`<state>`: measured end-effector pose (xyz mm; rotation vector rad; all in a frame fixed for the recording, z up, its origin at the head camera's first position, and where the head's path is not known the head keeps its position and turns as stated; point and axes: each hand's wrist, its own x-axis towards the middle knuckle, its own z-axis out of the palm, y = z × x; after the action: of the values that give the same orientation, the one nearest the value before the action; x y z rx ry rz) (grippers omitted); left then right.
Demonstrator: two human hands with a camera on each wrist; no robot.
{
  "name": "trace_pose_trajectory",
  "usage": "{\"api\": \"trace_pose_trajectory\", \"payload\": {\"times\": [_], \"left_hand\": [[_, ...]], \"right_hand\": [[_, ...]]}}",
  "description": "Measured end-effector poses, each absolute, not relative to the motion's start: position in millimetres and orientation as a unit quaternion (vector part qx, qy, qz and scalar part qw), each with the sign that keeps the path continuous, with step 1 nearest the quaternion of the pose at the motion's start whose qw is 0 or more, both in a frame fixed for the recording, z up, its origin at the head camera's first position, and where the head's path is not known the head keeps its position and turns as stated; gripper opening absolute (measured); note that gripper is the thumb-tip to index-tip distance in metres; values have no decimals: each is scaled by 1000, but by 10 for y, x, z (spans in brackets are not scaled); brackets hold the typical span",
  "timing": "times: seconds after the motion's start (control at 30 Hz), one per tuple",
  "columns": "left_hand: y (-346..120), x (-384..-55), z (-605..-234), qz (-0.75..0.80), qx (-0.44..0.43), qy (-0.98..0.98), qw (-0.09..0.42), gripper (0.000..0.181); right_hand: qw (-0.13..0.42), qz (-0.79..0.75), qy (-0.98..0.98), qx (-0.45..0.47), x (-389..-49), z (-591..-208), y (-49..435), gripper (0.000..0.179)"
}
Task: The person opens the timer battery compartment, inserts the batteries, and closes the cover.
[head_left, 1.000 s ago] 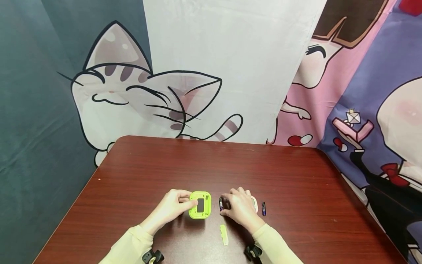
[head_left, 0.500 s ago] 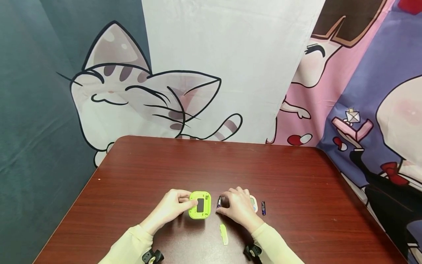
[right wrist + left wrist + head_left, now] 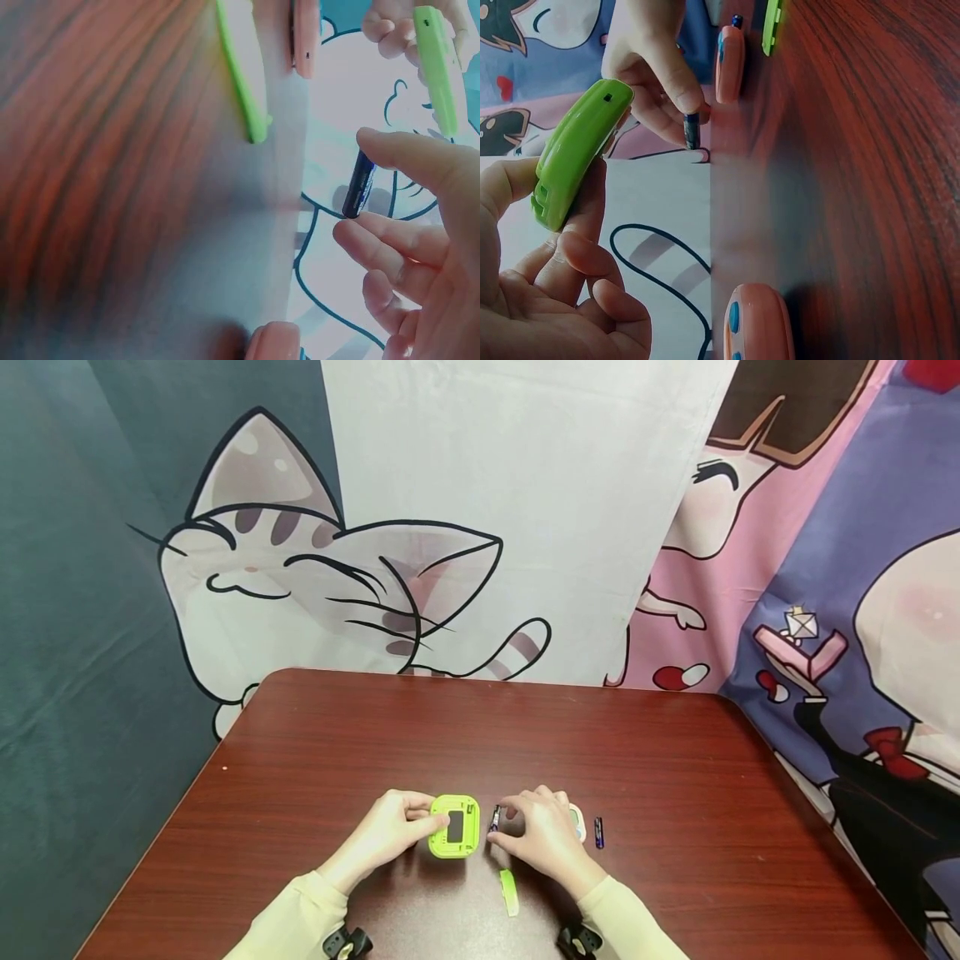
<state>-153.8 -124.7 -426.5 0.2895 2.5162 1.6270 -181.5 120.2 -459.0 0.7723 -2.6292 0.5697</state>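
My left hand grips a lime-green digital timer by its left side, thumb over the dark rectangle on its back and fingers behind. A slot at the timer's right side is uncovered. In the left wrist view the timer is edge-on. To its right, my right hand pinches a small dark-blue battery between thumb and fingertips, above the table and apart from the timer. A green battery cover lies on the table below the hands. Another battery lies right of my right hand.
A pale timer with a screen rests on the table, partly hidden by my right hand. Another pinkish device with blue buttons shows in the left wrist view. The brown table reaches back to printed cloths.
My right hand has brought the battery slightly left, closer to the green timer, and the battery has tilted. My left hand and the timer have hardly moved.
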Motion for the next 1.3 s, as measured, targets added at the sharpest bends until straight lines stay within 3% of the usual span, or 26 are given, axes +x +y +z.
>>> {"api": "trace_pose_trajectory", "payload": {"times": [0.57,1.3], "left_hand": [[-1248,-1533,-4260,540,112,832,63,34],[-1231,-1547,-4310,546,121,826,70,29]], "right_hand": [[227,226,-889,328,-1595,-4336,1197,43],[219,238,-843,429,-1405,-4173,1095,40]]}}
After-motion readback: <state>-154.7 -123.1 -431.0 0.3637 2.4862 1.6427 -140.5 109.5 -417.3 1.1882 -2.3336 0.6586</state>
